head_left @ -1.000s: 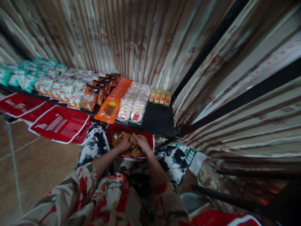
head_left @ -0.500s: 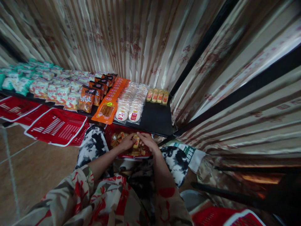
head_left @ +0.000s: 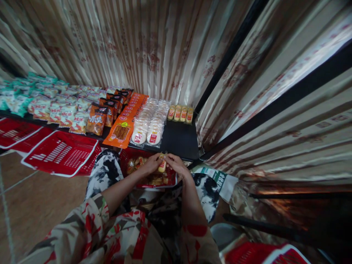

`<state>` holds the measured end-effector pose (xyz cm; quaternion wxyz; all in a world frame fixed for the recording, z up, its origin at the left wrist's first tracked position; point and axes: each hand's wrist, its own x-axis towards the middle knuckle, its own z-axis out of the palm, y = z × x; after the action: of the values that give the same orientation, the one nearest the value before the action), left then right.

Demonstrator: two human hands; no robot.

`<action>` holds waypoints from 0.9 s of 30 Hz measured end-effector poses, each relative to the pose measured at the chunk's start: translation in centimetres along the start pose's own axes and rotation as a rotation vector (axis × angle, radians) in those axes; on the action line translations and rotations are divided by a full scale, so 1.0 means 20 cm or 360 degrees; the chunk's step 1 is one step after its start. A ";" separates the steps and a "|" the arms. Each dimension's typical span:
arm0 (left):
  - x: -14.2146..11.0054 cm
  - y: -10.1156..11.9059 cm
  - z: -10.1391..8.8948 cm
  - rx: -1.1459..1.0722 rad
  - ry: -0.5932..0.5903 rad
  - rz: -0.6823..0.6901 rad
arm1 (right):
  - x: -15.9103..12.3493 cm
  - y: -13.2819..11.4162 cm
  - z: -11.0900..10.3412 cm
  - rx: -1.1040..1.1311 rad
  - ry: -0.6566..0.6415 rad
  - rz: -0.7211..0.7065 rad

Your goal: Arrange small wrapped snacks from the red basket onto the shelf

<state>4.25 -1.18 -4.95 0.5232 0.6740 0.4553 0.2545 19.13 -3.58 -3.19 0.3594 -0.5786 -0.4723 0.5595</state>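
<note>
Between my two hands is a small snack pack in a yellow wrapper with a red label. My left hand pinches it on one side and my right hand on the other. Beneath them, a red basket between my knees holds several more gold-yellow packs. A short row of the same yellow packs stands at the back right of the black shelf. Clear sleeves of round white crackers lie left of that row.
An orange snack bag, brown-orange bags, white bags and teal bags line the shelf leftward. Red baskets sit below it. A pleated curtain hangs behind, and dark metal bars slant across the right.
My hands have risen slightly out of the basket's contents with the yellow snack pack, moving toward the shelf edge. The view has shifted a little to the right.
</note>
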 end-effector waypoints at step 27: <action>0.10 0.08 0.08 -0.0082 0.0042 -0.0104 | 0.04 -0.01 -0.07 0.0274 0.0567 -0.0160</action>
<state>7.07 -0.25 -4.17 0.5424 0.6417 0.4771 0.2578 20.40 -2.65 -3.08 0.5129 -0.6112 -0.3798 0.4681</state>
